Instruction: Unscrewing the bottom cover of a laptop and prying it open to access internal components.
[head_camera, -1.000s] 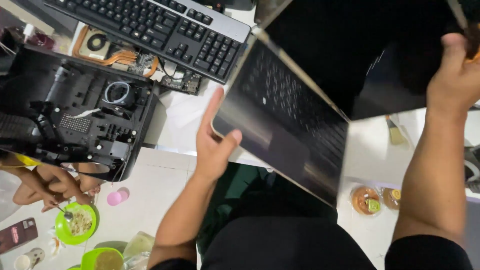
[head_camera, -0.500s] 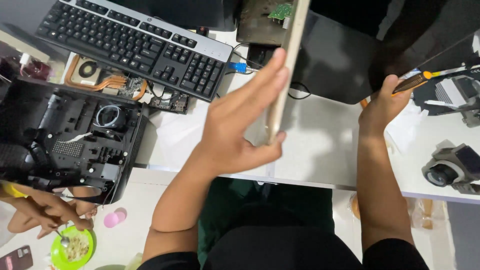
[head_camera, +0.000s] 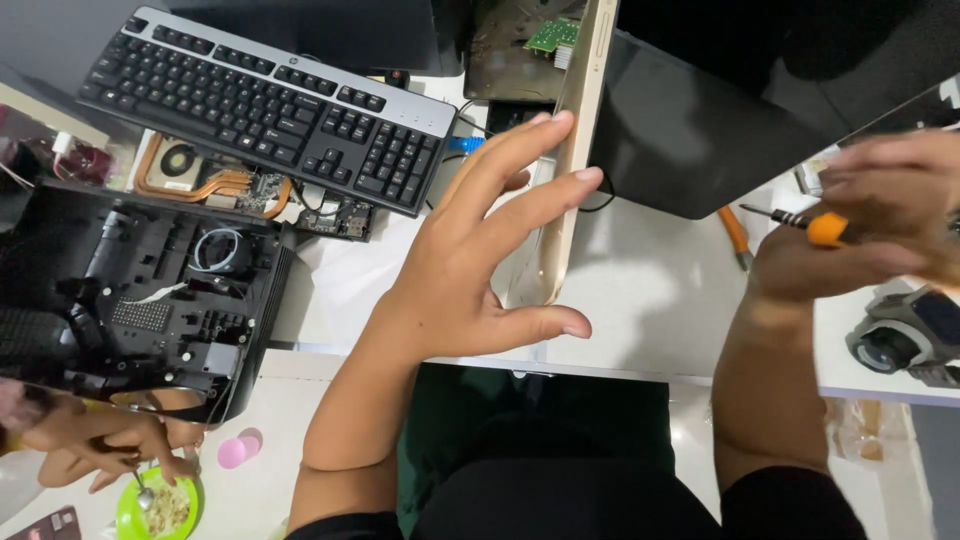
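Gold-coloured casing identifies the laptop (head_camera: 572, 150), which stands on edge on the white desk (head_camera: 650, 300), seen nearly side-on so that it reads as a thin, tall slab. Its lower corner rests on the desk surface near the front edge; its upper end rises out of the top of the view. The narrow side face is pale gold and carries small slots near the top. A dark panel on its left side shows a green circuit board (head_camera: 550, 35) near the upper end.

The left hand (head_camera: 470, 270) is spread wide with fingers extended. Its fingertips (head_camera: 588, 178) press against the side edge of the laptop, and the thumb points right along the desk just below the laptop's lower corner. The hand steadies the laptop rather than closing around it.

The right hand (head_camera: 880, 215) is motion-blurred. It is closed around a screwdriver (head_camera: 810, 225) with an orange handle and a dark shaft that points left. This hand sits well to the right of the laptop, above the desk.

A black keyboard (head_camera: 270, 100) lies at the upper left. Below it, an opened black chassis (head_camera: 140, 290) exposes internal parts. A second orange-handled tool (head_camera: 735, 235) lies on the desk near the right hand. At lower left, another person's hands (head_camera: 100, 445) hold a spoon over a green bowl (head_camera: 155, 510).
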